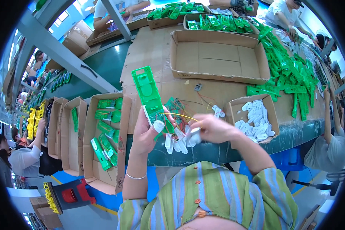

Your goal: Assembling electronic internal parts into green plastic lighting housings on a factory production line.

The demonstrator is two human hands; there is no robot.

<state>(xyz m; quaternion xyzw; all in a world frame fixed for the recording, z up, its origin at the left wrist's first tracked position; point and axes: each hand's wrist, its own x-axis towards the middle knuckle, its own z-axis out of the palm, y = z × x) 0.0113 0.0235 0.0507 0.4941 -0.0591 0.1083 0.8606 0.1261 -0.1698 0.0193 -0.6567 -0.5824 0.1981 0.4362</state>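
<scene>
My left hand (145, 132) is closed around a long green plastic housing (145, 86), tilted with its open inside facing up. White wrapping covers the left thumb's tip. A small circuit board sits in the housing's lower part, and a yellow wire (179, 114) runs from there to my right hand (212, 128). That hand's fingers are pinched together at the wire's end. A blurred white shape shows at its fingertips; whether it is wrapping or a loose part I cannot tell. Below both hands, several small white plastic pieces (176, 145) lie at the table edge beside tangled red wires and circuit boards.
On the right stands a cardboard box (234, 102) of white pieces. A larger cardboard tray (218, 78) lies ahead, beside heaped green housings (295, 73). At left, another box (89, 153) holds assembled green units. A metal post (65, 50) slants across the left. Other people work around the table.
</scene>
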